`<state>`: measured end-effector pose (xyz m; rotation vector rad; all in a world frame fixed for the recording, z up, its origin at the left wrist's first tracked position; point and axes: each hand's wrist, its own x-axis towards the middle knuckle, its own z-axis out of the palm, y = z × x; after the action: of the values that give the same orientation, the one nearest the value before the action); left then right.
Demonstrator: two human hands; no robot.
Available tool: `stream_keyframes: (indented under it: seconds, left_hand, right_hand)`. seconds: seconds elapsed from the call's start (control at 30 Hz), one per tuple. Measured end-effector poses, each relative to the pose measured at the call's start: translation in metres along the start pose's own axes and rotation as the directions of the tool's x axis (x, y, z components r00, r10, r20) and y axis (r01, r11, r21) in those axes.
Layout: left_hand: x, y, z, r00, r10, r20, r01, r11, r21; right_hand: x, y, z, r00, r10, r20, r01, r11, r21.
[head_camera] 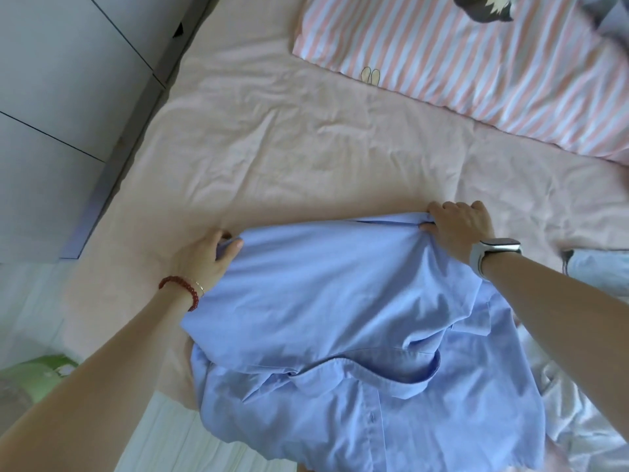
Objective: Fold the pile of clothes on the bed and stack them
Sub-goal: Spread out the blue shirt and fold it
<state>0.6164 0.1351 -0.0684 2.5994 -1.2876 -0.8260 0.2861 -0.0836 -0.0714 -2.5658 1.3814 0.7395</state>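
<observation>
A light blue button-up shirt [340, 318] lies partly spread on the pink bed sheet [289, 141], its collar toward me near the bottom. My left hand [207, 257], with a red bead bracelet on the wrist, pinches the shirt's far left corner. My right hand [459, 226], with a white watch on the wrist, grips the far right corner. Both hands hold that far edge close to the sheet. White crumpled clothing [578, 403] lies at the lower right, partly under the shirt.
A pink-and-white striped pillow [476, 63] lies at the far right of the bed. A pale blue folded garment [599, 270] sits at the right edge. Grey wardrobe doors [61, 80] stand left of the bed. A green object [34, 373] is on the floor at lower left.
</observation>
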Motion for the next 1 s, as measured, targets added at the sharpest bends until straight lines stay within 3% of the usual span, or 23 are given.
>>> stream_keyframes:
  seconds: [0.13, 0.2, 0.27, 0.37, 0.43, 0.5, 0.57, 0.73, 0.83, 0.9, 1.0]
  left_hand:
    - [-0.007, 0.009, -0.007, 0.956, 0.053, -0.287, -0.055, 0.998, 0.001]
    - [-0.006, 0.016, -0.011, 0.945, 0.037, -0.324, -0.047, 0.999, -0.021]
    - [-0.006, 0.019, -0.014, 0.966, -0.014, -0.259, -0.009, 0.996, -0.088]
    - [-0.008, 0.011, -0.020, 0.999, -0.035, 0.013, 0.036, 0.983, -0.177]
    - [-0.009, 0.003, -0.027, 0.984, -0.074, 0.163, 0.100, 0.983, -0.156]
    - [-0.006, -0.002, -0.030, 0.981, -0.087, 0.176, 0.108, 0.987, -0.117]
    - [-0.002, -0.003, -0.030, 0.992, -0.086, 0.095, 0.098, 0.985, -0.141]
    - [0.001, 0.001, -0.025, 0.964, -0.260, -0.053, 0.239, 0.938, -0.253]
    - [0.007, 0.004, -0.019, 0.972, -0.222, -0.079, 0.212, 0.971, -0.113]
    - [0.012, 0.010, -0.017, 0.992, -0.123, 0.001, 0.122, 0.989, 0.089]
    - [0.026, 0.014, -0.018, 0.970, -0.046, 0.240, 0.012, 0.990, 0.143]
  right_hand:
    - [-0.007, 0.000, 0.002, 0.991, 0.090, -0.098, -0.091, 0.996, -0.008]
    - [-0.009, 0.000, 0.003, 0.981, 0.143, -0.129, -0.144, 0.990, 0.001]
    - [-0.012, -0.004, 0.003, 0.975, 0.181, -0.130, -0.184, 0.983, -0.011]
    - [-0.014, -0.007, 0.002, 0.978, 0.171, -0.124, -0.177, 0.983, -0.042]
    - [-0.014, -0.007, 0.005, 0.980, 0.124, -0.158, -0.137, 0.988, -0.071]
    - [-0.014, -0.007, 0.008, 0.985, 0.070, -0.160, -0.088, 0.991, -0.105]
    - [-0.013, -0.008, 0.007, 0.992, 0.047, -0.117, -0.062, 0.990, -0.125]
    - [-0.012, 0.005, -0.001, 0.992, 0.121, -0.028, -0.124, 0.979, -0.163]
    - [-0.011, 0.010, -0.004, 0.987, 0.145, -0.071, -0.154, 0.975, -0.161]
    - [-0.007, 0.010, -0.005, 0.990, 0.124, -0.068, -0.133, 0.979, -0.151]
    - [0.000, 0.013, -0.006, 0.999, 0.023, 0.040, -0.020, 0.998, -0.064]
